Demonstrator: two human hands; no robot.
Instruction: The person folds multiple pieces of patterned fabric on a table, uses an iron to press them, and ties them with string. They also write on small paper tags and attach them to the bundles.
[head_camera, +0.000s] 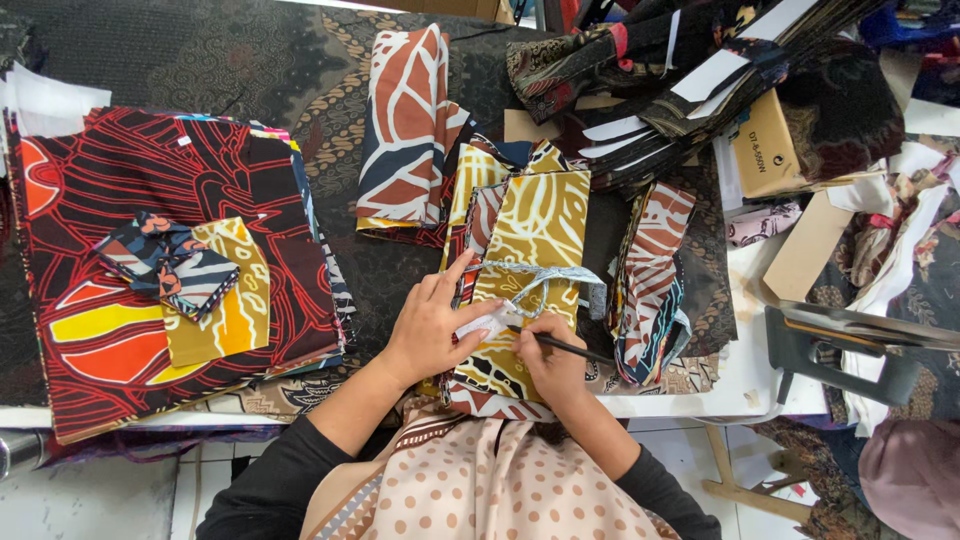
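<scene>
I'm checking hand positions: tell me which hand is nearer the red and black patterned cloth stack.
Left. The left hand lies just right of the red and black cloth stack, pressing a white paper slip; the right hand, holding a pen, sits farther right.

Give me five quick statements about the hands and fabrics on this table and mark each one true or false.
1. The right hand holds a thin dark pen. True.
2. The left hand presses a small white slip onto the mustard patterned fabric. True.
3. The left hand holds scissors. False: it lies flat on the slip, holding no tool.
4. A big red, black and yellow cloth lies to the left of the hands. True.
5. The rust-and-white folded fabric lies under the right hand. False: it lies farther up the table, untouched.
</scene>
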